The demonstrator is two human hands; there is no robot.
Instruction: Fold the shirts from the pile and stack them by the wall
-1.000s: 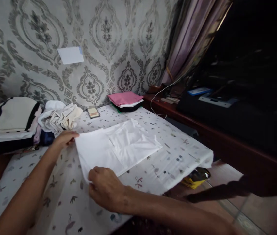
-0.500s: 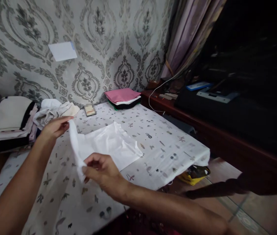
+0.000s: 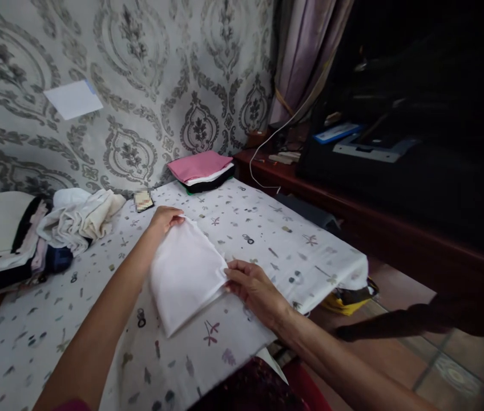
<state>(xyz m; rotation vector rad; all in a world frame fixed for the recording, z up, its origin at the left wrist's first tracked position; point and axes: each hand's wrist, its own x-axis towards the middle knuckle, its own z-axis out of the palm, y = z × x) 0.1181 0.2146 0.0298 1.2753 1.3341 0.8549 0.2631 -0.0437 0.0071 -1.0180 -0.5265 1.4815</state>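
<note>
A white cloth garment (image 3: 188, 274), folded over on itself, lies on the patterned sheet (image 3: 267, 240). Its exact kind cannot be made out. At its far corner my left hand (image 3: 165, 219) is closed, pinching the edge between thumb and fingers. My right hand (image 3: 253, 285) pinches the right-hand corner of the same cloth, thumb on top. Between the two hands the far edge runs fairly straight, and the near fold points toward me.
Folded clothes topped with pink (image 3: 201, 166) sit against the patterned wall. Crumpled pale cloths (image 3: 81, 217) and a stack of folded clothes (image 3: 2, 234) are at left, with a small blurred-out item (image 3: 143, 200) nearby. A dark wooden cabinet (image 3: 331, 211) borders the right side.
Both hands have carried the near edge of the white cloth away from me and to the right, doubling it over its far part. The view has shifted slightly.
</note>
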